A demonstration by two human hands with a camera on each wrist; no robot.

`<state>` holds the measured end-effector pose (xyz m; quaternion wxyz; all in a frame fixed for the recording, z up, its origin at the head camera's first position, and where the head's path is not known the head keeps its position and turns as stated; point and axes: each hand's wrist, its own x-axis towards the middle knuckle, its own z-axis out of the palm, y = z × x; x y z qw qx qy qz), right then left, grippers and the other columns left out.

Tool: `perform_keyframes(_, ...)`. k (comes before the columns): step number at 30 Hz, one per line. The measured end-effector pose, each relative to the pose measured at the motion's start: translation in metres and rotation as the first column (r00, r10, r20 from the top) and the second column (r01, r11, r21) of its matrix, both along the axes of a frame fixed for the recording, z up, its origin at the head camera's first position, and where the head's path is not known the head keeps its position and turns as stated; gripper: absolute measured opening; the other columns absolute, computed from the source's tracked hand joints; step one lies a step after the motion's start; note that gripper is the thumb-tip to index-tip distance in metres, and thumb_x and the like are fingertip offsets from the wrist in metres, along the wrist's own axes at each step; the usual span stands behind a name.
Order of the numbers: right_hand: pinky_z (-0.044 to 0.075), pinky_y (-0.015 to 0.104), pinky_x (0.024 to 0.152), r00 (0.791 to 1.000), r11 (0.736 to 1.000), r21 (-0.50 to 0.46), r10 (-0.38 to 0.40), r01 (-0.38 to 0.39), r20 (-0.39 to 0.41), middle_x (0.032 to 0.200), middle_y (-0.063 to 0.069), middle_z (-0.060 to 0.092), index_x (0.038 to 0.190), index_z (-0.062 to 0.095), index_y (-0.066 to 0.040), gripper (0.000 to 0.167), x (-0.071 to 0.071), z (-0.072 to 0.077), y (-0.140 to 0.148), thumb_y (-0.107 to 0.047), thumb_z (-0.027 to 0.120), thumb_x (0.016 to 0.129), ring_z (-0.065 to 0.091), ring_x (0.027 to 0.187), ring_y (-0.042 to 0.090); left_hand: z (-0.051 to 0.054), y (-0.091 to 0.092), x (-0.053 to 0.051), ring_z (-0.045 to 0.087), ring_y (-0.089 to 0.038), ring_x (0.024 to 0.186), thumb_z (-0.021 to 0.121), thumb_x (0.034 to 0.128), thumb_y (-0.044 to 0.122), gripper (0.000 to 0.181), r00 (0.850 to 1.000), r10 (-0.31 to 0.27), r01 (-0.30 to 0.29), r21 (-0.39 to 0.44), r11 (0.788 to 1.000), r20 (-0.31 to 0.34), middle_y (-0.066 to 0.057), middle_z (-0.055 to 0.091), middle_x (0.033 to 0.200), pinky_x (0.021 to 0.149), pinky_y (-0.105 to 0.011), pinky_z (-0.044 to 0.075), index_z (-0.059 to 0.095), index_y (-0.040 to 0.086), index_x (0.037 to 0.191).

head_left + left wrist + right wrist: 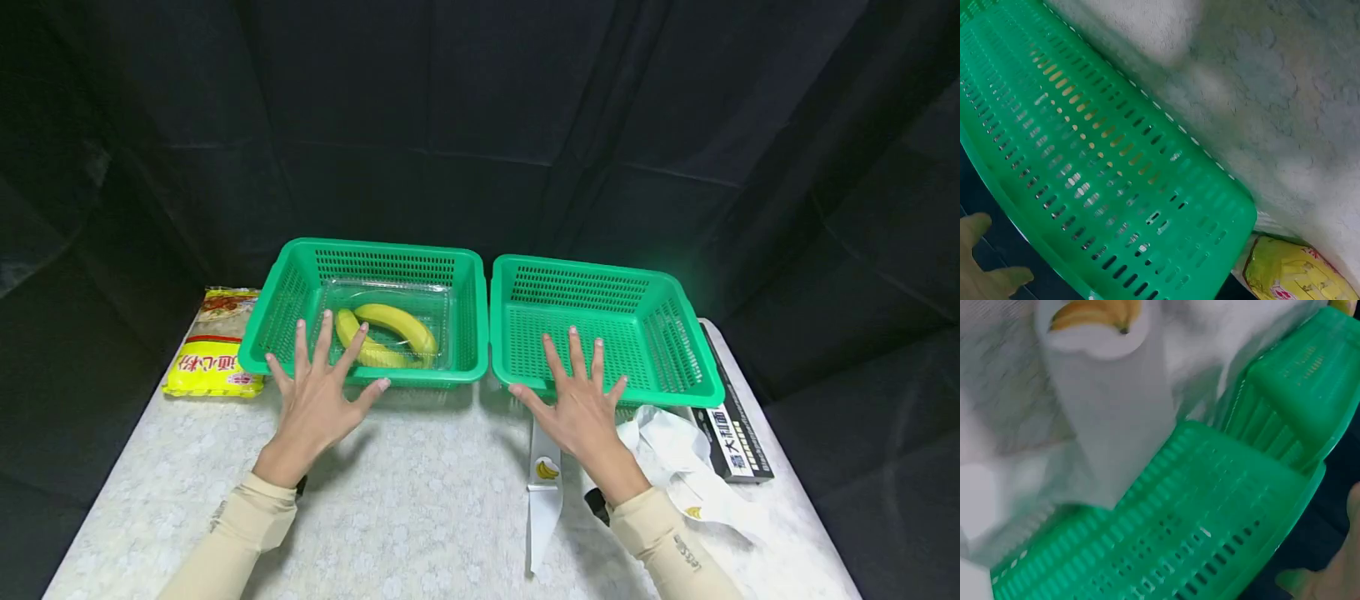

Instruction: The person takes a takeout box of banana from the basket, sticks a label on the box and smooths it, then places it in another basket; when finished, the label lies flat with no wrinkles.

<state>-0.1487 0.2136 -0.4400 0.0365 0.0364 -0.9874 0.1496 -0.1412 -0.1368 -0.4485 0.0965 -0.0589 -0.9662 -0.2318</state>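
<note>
My left hand [315,412], fingers spread, is at the front rim of the left green basket [471,321]. Inside that basket, two bananas [405,323] lie in a clear plastic box [444,298]. With its fingers likewise spread, my right hand [581,417] is at the front rim of the right green basket [600,337], whose floor is bare. Neither hand grips anything; whether they touch the baskets I cannot tell. Below the right hand lies a white strip [545,508] with a banana sticker [547,469]. The left wrist view catches the left basket's slotted side [1116,162].
A yellow food bag [213,350] lies left of the left basket. Crumpled white strips [675,450] with banana stickers lie right of my right hand, beside a black box [738,442]. Both baskets stand side by side in front of a dark curtain [480,125].
</note>
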Motion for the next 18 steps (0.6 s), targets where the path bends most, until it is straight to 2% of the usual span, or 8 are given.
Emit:
perform_keyframes(3,0.001,0.082,0.113,0.998,0.991,-0.129,0.029,-0.037,-0.063,0.172,0.003,0.003,0.162,0.019,-0.032,0.083,0.0,0.002,-0.008,-0.069,0.049,0.094,-0.007,0.158,0.041,0.001,-0.003,-0.008,-0.008,-0.048,0.156,0.057,0.0972,0.053,0.074,0.997,0.036,-0.032,0.073,0.997,-0.063,-0.015,0.002,0.171,0.111,-0.084,-0.003,0.027,0.029,0.16)
perform_keyframes(5,0.008,0.074,0.12,0.992,0.954,-0.286,0.064,-0.093,-0.11,0.171,0.002,0.016,0.159,0.032,-0.025,0.071,-0.002,0.003,-0.018,-0.058,0.052,0.099,0.005,0.159,0.037,0.001,-0.007,-0.013,-0.003,-0.047,0.156,0.057,0.0997,0.044,0.069,0.993,0.075,-0.061,0.143,0.988,-0.096,-0.017,0.007,0.17,0.114,-0.081,0.0,0.03,0.023,0.16)
perform_keyframes(6,0.014,0.069,0.123,0.989,0.919,-0.375,0.081,-0.123,-0.128,0.169,0.003,0.025,0.155,0.041,-0.021,0.063,-0.004,0.005,-0.024,-0.052,0.053,0.101,0.014,0.158,0.034,0.002,-0.01,-0.017,0.0,-0.047,0.156,0.057,0.1005,0.039,0.068,0.991,0.089,-0.069,0.18,0.981,-0.103,-0.019,0.009,0.17,0.116,-0.079,0.002,0.03,0.019,0.16)
perform_keyframes(8,0.029,0.057,0.123,0.985,0.809,-0.564,0.103,-0.164,-0.139,0.16,0.004,0.043,0.142,0.057,-0.013,0.049,-0.008,0.011,-0.036,-0.041,0.056,0.103,0.034,0.152,0.03,0.003,-0.014,-0.027,0.006,-0.047,0.156,0.057,0.1013,0.033,0.067,0.99,0.108,-0.085,0.235,0.968,-0.089,-0.022,0.014,0.168,0.12,-0.074,0.007,0.03,0.012,0.159)
perform_keyframes(10,0.044,0.049,0.114,0.988,0.711,-0.687,0.105,-0.152,-0.11,0.147,0.004,0.059,0.131,0.067,-0.011,0.038,-0.013,0.019,-0.048,-0.036,0.057,0.103,0.052,0.139,0.025,0.005,-0.019,-0.039,0.014,-0.049,0.154,0.055,0.1019,0.028,0.068,0.993,0.117,-0.104,0.264,0.959,-0.035,-0.026,0.017,0.166,0.122,-0.069,0.014,0.027,0.006,0.159)
perform_keyframes(12,0.05,0.046,0.107,0.992,0.639,-0.76,0.112,-0.115,-0.056,0.136,0.005,0.067,0.125,0.071,-0.011,0.033,-0.02,0.028,-0.061,-0.032,0.057,0.103,0.061,0.13,0.023,0.008,-0.023,-0.051,0.02,-0.051,0.151,0.053,0.1023,0.027,0.069,0.992,0.11,-0.121,0.263,0.957,0.057,-0.03,0.021,0.164,0.122,-0.067,0.019,0.023,0.0,0.159)
perform_keyframes(16,0.049,0.048,0.106,0.985,0.624,-0.781,0.148,-0.023,0.089,0.133,0.007,0.069,0.129,0.068,-0.013,0.036,-0.037,0.035,-0.089,-0.034,0.057,0.102,0.062,0.127,0.025,0.015,-0.033,-0.068,0.028,-0.055,0.146,0.049,0.103,0.026,0.069,0.961,0.098,-0.156,0.216,0.964,0.258,-0.035,0.029,0.158,0.119,-0.067,0.025,0.02,-0.005,0.158)
perform_keyframes(18,0.047,0.05,0.109,0.968,0.651,-0.758,0.173,0.025,0.18,0.143,0.009,0.06,0.139,0.059,-0.012,0.045,-0.047,0.033,-0.101,-0.037,0.058,0.101,0.056,0.134,0.029,0.018,-0.036,-0.073,0.027,-0.055,0.146,0.048,0.1031,0.026,0.07,0.936,0.092,-0.165,0.194,0.967,0.341,-0.035,0.029,0.158,0.119,-0.066,0.025,0.018,-0.006,0.158)
